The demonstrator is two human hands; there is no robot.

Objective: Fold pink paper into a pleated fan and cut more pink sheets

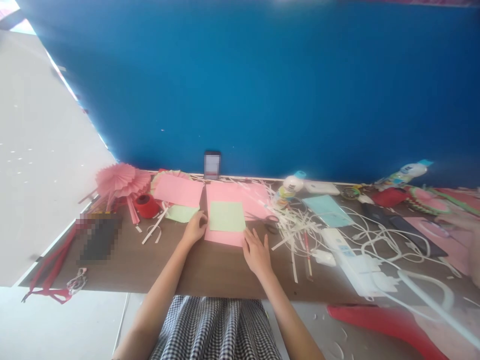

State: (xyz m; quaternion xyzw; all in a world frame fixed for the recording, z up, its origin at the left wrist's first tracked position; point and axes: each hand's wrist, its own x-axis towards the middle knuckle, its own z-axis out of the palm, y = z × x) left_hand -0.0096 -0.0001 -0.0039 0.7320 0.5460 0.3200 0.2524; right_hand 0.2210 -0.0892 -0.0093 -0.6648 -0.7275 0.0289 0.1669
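Observation:
A light green sheet of paper [226, 216] lies flat on top of a larger pink sheet of paper [224, 238] on the table in front of me. At the left edge of the pink sheet is my left hand [194, 229], its thumb and fingers curled together on the edge. My right hand [258, 251] rests with outstretched fingers on the lower right corner of the two sheets. Behind them lies another pink sheet [258, 194]. Scissors [272, 224] lie just right of the papers, partly among paper strips.
Paper strips [296, 225], a bottle [290, 187], a blue-green sheet [327, 210] and a power strip [347, 260] with tangled cables crowd the right. Left are a red roll [146, 206] and a pink paper fan [118, 181]. A phone [212, 165] leans on the blue panel. Another person's hand [459, 220] is far right.

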